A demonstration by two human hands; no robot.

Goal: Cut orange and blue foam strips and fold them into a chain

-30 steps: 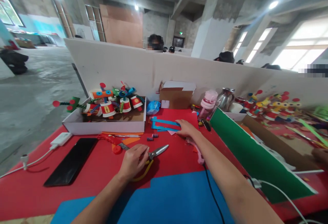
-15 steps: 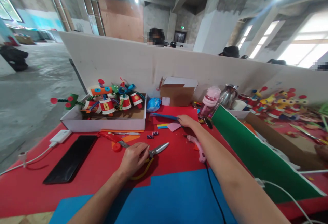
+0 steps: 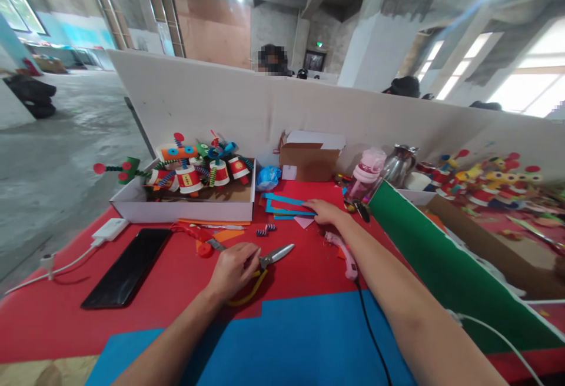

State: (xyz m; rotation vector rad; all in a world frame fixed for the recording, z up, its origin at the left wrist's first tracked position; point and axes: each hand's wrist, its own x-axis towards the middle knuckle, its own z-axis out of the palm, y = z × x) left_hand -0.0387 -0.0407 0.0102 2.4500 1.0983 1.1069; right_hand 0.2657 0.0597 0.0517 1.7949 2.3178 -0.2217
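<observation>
Across the red-covered table [image 3: 309,277], in the head view, the right hand [image 3: 324,212] rests, fingers extended, at the right end of flat blue paper strips [image 3: 286,200]; whether it pinches them, I cannot tell. The left hand [image 3: 235,268] curls beside silver-bladed, yellow-handled scissors [image 3: 279,254], grip unclear. Sweeping the right forearm [image 3: 384,274] low could knock the pink plastic glue gun [image 3: 348,259] or snag its black cord [image 3: 369,321].

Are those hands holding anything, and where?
Can't be told: the right hand is at the right end of blue strips, the left hand over scissors, at their handle end.
</observation>
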